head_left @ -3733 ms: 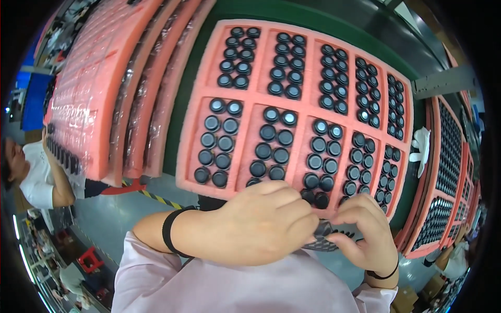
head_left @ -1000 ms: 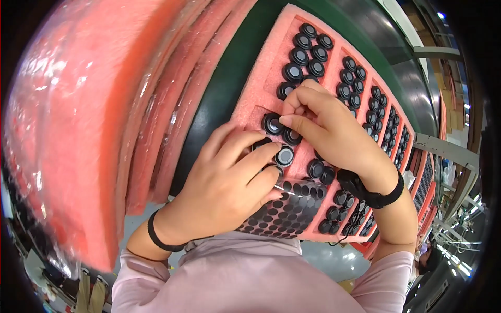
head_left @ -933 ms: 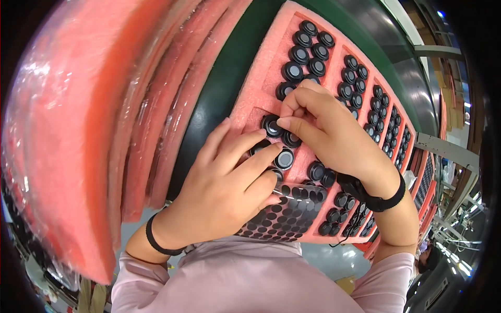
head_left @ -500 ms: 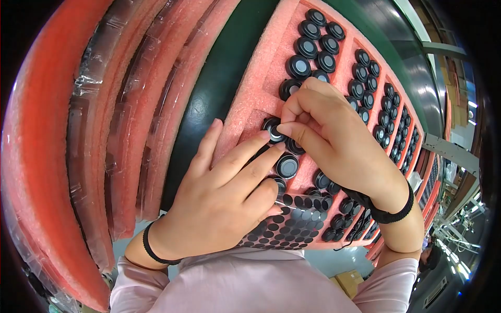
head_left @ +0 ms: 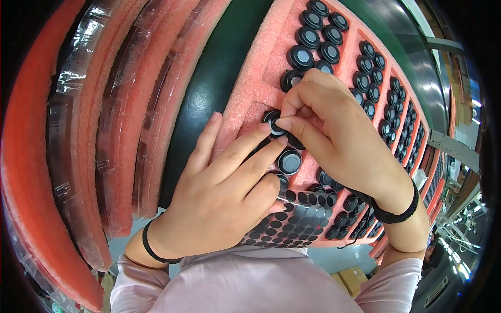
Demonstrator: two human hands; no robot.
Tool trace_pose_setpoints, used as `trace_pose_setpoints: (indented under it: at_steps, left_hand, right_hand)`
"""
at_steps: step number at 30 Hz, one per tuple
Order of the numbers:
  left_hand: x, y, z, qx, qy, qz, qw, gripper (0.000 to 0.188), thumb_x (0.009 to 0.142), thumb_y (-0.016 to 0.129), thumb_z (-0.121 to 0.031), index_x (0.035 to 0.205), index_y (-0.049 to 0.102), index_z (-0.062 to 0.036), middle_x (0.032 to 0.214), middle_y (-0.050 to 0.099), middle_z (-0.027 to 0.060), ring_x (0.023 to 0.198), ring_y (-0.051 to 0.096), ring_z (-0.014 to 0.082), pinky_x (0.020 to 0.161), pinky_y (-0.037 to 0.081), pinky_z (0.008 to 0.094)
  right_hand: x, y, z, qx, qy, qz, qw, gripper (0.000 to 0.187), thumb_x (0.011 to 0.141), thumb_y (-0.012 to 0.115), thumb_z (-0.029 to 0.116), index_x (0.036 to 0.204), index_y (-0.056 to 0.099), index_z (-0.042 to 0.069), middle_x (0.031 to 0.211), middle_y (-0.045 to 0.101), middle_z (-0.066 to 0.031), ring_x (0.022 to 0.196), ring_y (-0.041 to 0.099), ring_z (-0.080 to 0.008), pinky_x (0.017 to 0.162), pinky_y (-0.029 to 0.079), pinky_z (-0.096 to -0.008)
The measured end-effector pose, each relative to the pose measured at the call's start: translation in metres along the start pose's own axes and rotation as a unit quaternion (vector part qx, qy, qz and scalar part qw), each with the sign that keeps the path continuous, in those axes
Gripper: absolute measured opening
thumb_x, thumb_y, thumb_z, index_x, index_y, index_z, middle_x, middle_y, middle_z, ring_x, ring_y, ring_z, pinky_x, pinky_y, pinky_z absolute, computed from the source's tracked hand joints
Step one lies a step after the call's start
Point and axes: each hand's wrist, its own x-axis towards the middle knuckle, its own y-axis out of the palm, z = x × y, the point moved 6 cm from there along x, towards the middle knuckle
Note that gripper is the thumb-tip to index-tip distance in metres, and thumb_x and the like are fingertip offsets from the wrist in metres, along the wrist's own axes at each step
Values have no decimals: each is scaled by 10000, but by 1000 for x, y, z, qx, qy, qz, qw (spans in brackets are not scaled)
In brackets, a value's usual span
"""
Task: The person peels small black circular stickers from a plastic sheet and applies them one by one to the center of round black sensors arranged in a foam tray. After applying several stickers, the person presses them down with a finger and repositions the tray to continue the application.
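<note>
A pink foam tray (head_left: 251, 89) lies in front of me, its compartments filled with rows of round black parts with grey discs in their middles. Two fingertips of my left hand (head_left: 219, 195) rest at the edge of one round black part (head_left: 270, 117), the fingers stretched and spread. Over that same part my right hand (head_left: 347, 141) is closed in a pinch, thumb and index finger touching its top. Whatever the pinch holds is too small or hidden to make out. A clear sheet with rows of black dots (head_left: 295, 221) lies across the tray's near end, beside my left hand.
Pink foam trays with clear plastic between them (head_left: 122, 135) stand stacked on the left. A dark green work surface (head_left: 211, 78) runs between stack and tray. Metal framework (head_left: 454, 148) is at the right, and a cardboard box (head_left: 352, 279) is on the floor below.
The view has shifted slightly. Both hands stay at the same round part, the right thumb and index finger still pinched on its top.
</note>
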Motion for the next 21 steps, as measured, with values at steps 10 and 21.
trace_pose_setpoints:
  at_steps: [10, 21]
  left_hand:
    - [0, 1, -1, -4, -4, 1, 1000, 335, 731, 795, -310, 890, 650, -54, 1390, 616, 134, 1358, 530, 352, 1159, 243, 714]
    - [2, -2, -3, 22, 3, 9, 1000, 333, 852, 722, -382, 899, 652, -60, 1389, 612, 140, 1357, 529, 358, 1166, 239, 707]
  right_hand:
    - [0, 2, -1, -7, 10, -2, 1000, 100, 895, 686, -36, 950, 603, -24, 900, 507, -88, 828, 552, -207, 666, 481, -304]
    - [-2, -1, 0, -22, 14, -34, 999, 105, 885, 681, -61, 927, 590, -30, 906, 539, -96, 834, 576, -217, 704, 488, -306]
